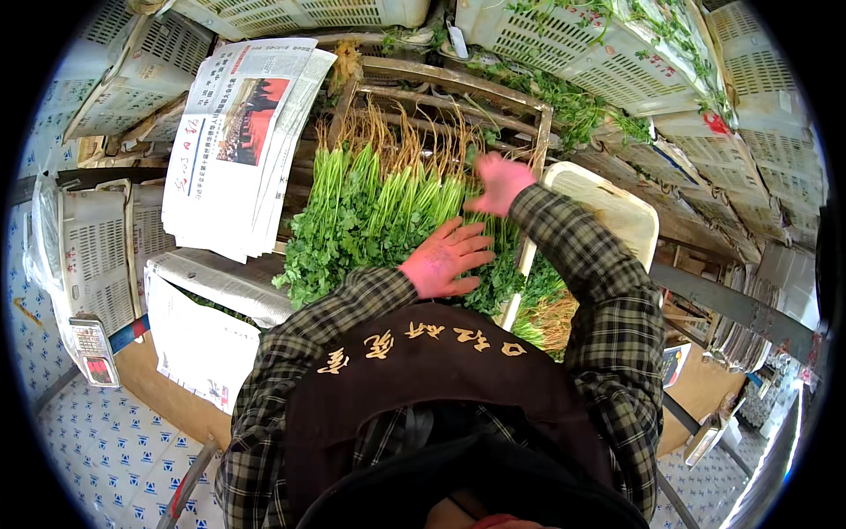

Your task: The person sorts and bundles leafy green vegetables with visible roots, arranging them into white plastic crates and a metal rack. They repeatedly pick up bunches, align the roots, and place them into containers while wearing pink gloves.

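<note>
A row of leafy green herb bunches, which look like coriander, (390, 205) lies in front of me, brown roots pointing away and leaves toward my apron. Beneath the roots are the bars of a brown slatted frame (456, 76). My left hand (448, 258) rests over the leaves near the right part of the row, palm down, fingers spread. Beyond it my right hand (500, 185) is at the row's right end beside the stems, thumb and fingers apart. Neither hand shows anything held. Both hands look pink, perhaps gloved.
A stack of newspapers (231, 145) lies left of the herbs. Near my left forearm are a wrapped bundle (218, 284) and more paper sheets (198, 344). A cream plastic basket (615, 205) stands at the right, with more rooted greens (552, 317) below. Pale slotted crates (575, 53) stand around the far side.
</note>
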A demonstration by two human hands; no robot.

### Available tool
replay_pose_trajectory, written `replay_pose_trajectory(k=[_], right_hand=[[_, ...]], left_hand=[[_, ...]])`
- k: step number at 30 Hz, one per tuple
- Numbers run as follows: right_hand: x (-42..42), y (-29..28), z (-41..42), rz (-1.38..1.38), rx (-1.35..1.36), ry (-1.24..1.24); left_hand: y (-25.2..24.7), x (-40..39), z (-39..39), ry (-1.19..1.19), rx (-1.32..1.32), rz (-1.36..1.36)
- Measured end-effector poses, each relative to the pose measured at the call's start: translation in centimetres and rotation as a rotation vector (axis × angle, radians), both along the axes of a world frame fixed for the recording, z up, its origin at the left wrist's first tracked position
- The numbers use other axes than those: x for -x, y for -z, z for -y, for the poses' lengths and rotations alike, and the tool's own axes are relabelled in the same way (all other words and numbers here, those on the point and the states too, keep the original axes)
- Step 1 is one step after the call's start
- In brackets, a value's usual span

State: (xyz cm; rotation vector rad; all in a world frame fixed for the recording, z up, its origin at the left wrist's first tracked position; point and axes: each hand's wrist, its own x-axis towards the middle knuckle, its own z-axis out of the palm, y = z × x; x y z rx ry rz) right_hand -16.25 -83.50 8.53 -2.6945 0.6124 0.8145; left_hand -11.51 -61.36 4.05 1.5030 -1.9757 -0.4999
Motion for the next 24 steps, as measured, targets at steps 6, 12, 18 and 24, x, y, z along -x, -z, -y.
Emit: replay_pose_trajectory(k=[6,12,18,24], right_hand=[[-0.6,2.8,9.9,0.167,0.146,0.308],[1.0,-2.0,10.3,0.177,0.205,0.395],[7.9,6.8,-2.3,0.535,0.05,-0.39],[10.7,13.5,-4.4,0.585,-1.898,0.776]], left_hand=[[3.4,0.4,-0.2,0.062,-0.129,0.125],[3.0,0.3,-0.2,0.048,-0.079,0.082],[-1.4,-2.4,-1.9,0.009,-0.028,-0.19],[-1.4,-4.8,-3.1,-0.296,-0.449,-1.174]])
